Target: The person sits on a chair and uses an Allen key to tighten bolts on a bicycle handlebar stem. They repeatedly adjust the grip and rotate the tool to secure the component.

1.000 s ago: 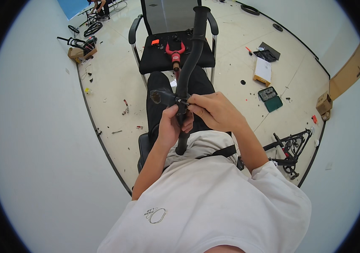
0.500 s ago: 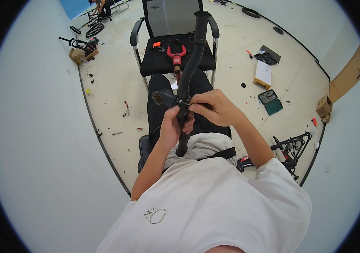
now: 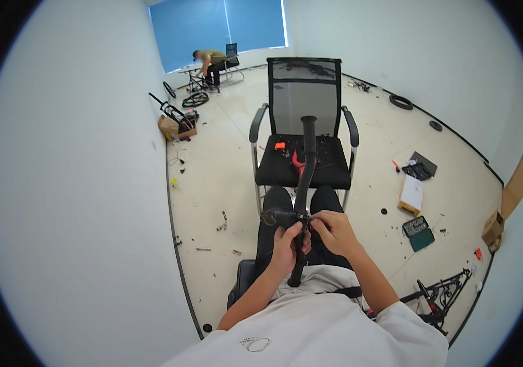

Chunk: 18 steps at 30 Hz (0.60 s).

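Observation:
A black bicycle handlebar [image 3: 310, 139] lies lengthwise over my lap, its far end above the chair seat and its near end against my shirt. A black stem [image 3: 282, 218] is on the bar's middle, pointing left. My left hand [image 3: 287, 248] is closed around the bar just below the stem, with the thumb up by the clamp. At the clamp's right side, the fingertips of my right hand [image 3: 336, 233] are pinched together. Whatever small piece they hold is too small to make out.
Ahead stands a black mesh chair [image 3: 304, 101] with a red fork [image 3: 298, 164] and small parts on its seat. To the right are a white box [image 3: 411, 194], a green tool case [image 3: 422, 238] and a bicycle frame [image 3: 439, 296]. A person [image 3: 211, 61] works on a bicycle far off.
My view has tilted up and left, so the blue window covering and the whole chair back now show. Both hands keep their places at the stem clamp.

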Each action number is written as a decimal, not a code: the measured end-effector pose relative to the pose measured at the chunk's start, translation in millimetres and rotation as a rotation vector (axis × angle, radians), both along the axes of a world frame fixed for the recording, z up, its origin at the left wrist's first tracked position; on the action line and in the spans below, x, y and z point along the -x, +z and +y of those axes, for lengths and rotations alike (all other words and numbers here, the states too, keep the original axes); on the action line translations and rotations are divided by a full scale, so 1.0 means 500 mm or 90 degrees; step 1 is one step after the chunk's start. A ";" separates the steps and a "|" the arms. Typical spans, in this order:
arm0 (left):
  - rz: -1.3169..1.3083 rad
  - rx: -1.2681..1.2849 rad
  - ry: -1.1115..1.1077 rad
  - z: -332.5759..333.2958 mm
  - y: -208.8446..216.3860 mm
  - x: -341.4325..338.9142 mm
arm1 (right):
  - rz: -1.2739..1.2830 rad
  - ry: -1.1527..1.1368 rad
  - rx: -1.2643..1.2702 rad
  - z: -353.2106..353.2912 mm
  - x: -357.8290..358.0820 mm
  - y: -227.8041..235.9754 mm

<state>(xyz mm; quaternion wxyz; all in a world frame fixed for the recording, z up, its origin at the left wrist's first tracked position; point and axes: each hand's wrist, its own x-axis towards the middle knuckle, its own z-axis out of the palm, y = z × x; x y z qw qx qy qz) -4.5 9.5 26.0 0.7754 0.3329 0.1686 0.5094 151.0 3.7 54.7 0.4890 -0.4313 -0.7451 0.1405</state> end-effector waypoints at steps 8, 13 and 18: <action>0.004 -0.017 -0.149 0.037 -0.006 0.031 | 0.133 0.063 0.196 0.019 0.023 -0.033; 0.120 -0.029 -0.012 0.029 -0.006 0.001 | 0.310 0.117 0.351 0.013 0.008 -0.049; 0.240 -0.160 0.208 0.040 -0.003 -0.014 | 0.298 0.124 0.463 0.005 -0.009 -0.015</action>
